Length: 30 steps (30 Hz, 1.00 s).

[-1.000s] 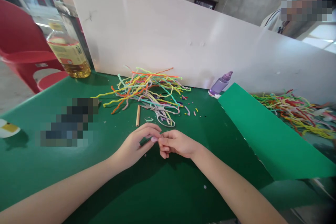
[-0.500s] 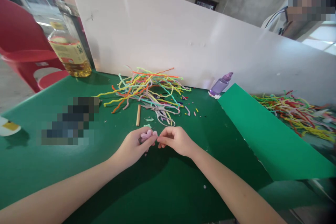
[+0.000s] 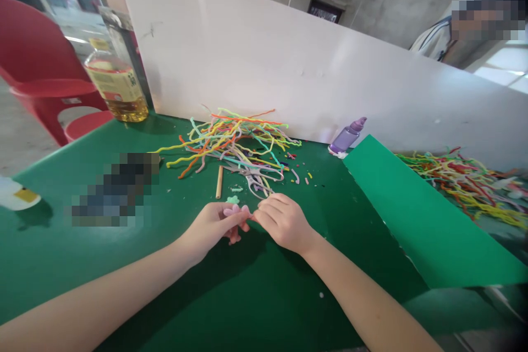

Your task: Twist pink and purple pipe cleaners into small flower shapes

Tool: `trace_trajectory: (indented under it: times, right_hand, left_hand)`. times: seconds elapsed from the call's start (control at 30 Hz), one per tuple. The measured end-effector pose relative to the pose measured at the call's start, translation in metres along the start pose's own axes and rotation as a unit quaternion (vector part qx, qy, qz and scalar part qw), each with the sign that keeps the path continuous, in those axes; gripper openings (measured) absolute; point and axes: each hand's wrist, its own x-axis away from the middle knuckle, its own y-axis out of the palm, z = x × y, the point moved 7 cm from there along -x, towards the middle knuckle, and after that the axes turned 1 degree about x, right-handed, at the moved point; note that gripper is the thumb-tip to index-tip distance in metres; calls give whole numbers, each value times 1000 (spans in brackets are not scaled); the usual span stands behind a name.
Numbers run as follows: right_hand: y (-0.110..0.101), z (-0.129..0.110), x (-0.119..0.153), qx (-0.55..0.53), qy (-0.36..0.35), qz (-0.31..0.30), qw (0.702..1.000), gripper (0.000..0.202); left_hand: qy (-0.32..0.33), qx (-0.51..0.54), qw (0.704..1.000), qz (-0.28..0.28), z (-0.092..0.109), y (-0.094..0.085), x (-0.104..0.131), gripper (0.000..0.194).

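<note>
Across the green table [image 3: 185, 308] in front of you, the pile of fuzzy strips [image 3: 225, 146] lies beyond both your hands, with the scissors [image 3: 249, 171] at its near edge. Your right hand [image 3: 289, 225] has its fingers curled in; you can't tell from here whether they grip anything. Your left hand [image 3: 206, 231] pinches the small pink lobed piece [image 3: 234, 212] between thumb and fingers. That piece sits between your hands, its lobes on the left hand's side, its right edge just beside your right fingertips; its long axis is unclear. The smaller pale green piece [image 3: 233, 200] lies just beyond it.
</note>
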Motion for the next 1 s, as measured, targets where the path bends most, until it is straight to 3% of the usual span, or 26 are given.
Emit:
trace_trajectory:
  times: [0.1, 0.23, 0.37, 0.43, 0.6, 0.8, 1.0]
  right_hand:
    - [-2, 0, 1, 3, 2, 19, 1000, 22]
    - [-4, 10, 1, -85, 45, 68, 993, 13]
    - [-2, 23, 0, -175, 134, 99, 970, 32]
    - [0, 25, 0, -206, 157, 103, 960, 30]
    - [4, 23, 0, -200, 144, 101, 964, 15]
    - [1, 30, 4, -194, 165, 125, 959, 14]
    - [-2, 29, 2, -208, 165, 125, 956, 12]
  left_hand:
    - [-15, 52, 999, 1, -1, 1, 1, 29]
    - [-5, 33, 999, 5, 2, 0, 1, 30]
    - [2, 0, 1000, 31, 5, -7, -2, 30]
    - [2, 1, 999, 39, 4, -10, -4, 31]
    - [-4, 16, 999, 32, 0, -10, -6, 30]
    - [3, 70, 996, 56, 1, -15, -6, 32]
    - [19, 82, 996, 24, 5, -11, -7, 30]
